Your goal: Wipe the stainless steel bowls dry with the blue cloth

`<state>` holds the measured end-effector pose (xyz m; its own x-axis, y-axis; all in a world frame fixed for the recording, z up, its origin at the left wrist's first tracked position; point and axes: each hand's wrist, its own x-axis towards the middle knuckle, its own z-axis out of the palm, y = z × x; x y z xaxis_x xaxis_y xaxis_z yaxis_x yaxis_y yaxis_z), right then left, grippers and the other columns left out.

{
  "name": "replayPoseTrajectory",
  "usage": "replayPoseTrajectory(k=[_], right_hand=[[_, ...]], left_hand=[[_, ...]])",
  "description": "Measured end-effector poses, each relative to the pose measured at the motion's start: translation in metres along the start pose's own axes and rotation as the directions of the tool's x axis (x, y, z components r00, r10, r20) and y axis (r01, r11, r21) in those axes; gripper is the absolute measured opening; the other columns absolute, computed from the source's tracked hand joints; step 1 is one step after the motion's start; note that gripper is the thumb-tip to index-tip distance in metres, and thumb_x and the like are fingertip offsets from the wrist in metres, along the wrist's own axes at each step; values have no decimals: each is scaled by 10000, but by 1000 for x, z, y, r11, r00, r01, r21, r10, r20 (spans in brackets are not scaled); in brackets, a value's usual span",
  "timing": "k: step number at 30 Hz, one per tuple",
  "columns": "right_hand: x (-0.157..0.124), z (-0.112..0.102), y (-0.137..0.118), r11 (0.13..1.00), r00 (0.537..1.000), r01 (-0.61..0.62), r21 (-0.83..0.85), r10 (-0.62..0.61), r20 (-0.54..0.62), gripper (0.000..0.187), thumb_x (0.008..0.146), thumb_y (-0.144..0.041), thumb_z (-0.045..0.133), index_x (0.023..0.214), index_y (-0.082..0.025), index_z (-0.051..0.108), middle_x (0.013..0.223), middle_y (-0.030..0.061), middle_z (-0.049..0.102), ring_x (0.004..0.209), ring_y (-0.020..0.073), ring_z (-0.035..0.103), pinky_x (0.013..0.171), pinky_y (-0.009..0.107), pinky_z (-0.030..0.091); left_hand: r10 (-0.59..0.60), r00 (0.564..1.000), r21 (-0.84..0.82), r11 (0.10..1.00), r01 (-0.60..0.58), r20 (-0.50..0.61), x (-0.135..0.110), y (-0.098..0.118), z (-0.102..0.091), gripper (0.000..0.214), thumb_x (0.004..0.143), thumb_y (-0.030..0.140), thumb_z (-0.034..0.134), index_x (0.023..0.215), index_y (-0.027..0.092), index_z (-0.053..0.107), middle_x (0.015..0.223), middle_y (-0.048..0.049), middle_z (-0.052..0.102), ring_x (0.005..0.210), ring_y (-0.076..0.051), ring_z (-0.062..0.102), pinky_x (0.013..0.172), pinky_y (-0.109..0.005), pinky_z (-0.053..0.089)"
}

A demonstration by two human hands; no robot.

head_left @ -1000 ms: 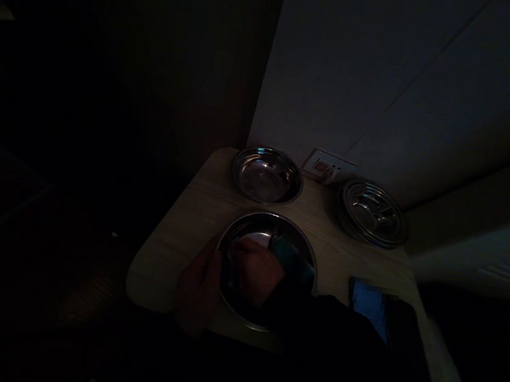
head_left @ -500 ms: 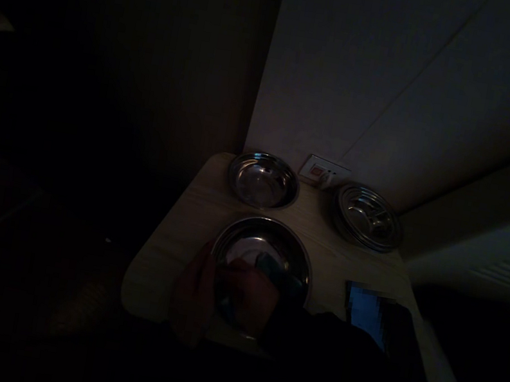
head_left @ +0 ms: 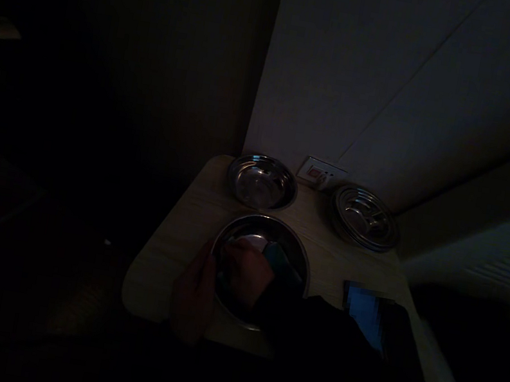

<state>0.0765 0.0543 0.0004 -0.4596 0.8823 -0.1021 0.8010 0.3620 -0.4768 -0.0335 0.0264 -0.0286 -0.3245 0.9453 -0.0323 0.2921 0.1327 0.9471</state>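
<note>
The scene is very dark. A round, shiny metal bowl [head_left: 304,251] sits near the front of a small light wooden table. At its left rim, my left hand [head_left: 193,295] is closed, with the fingers over the edge. My right hand [head_left: 248,273] reaches inside, its bent fingers against the inner left wall. Whatever lies under those fingers is hidden in shadow. A dark greenish patch [head_left: 282,264] shows in the bowl to the right of my right hand; I cannot tell if it is a cloth or a reflection.
Behind stands a second metal bowl [head_left: 262,182]. At the back right is a stack of divided metal plates [head_left: 365,219]. A wall socket [head_left: 322,173] with something plugged in is just above the table [head_left: 164,267]. A lit phone [head_left: 365,314] lies on the right, beside my dark sleeve.
My right hand has moved up and slightly left along the bowl's inner wall. My left hand stays at the rim. The view has shifted a little.
</note>
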Motion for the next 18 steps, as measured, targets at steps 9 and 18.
replayPoseTrajectory(k=[9, 18], right_hand=[[-4, -16, 4, 959, 968, 103, -264, -36, 248, 282, 813, -132, 443, 1033, -174, 615, 1013, 88, 602, 910, 201, 570, 724, 288, 444], [-4, -16, 0, 942, 971, 97, -320, -19, 240, 275, 790, -175, 466, 1019, -177, 618, 1001, 90, 612, 887, 221, 585, 709, 321, 458]], left_hand=[[-54, 999, -26, 998, 54, -6, -1, 3, 1, 411, 847, 312, 403, 1157, 117, 590, 1199, -82, 604, 1113, -188, 557, 931, -267, 450], [-74, 997, -20, 997, 74, -20, -3, 0, 2, 406, 847, 302, 401, 1164, 126, 585, 1206, -92, 601, 1119, -193, 552, 943, -282, 440]])
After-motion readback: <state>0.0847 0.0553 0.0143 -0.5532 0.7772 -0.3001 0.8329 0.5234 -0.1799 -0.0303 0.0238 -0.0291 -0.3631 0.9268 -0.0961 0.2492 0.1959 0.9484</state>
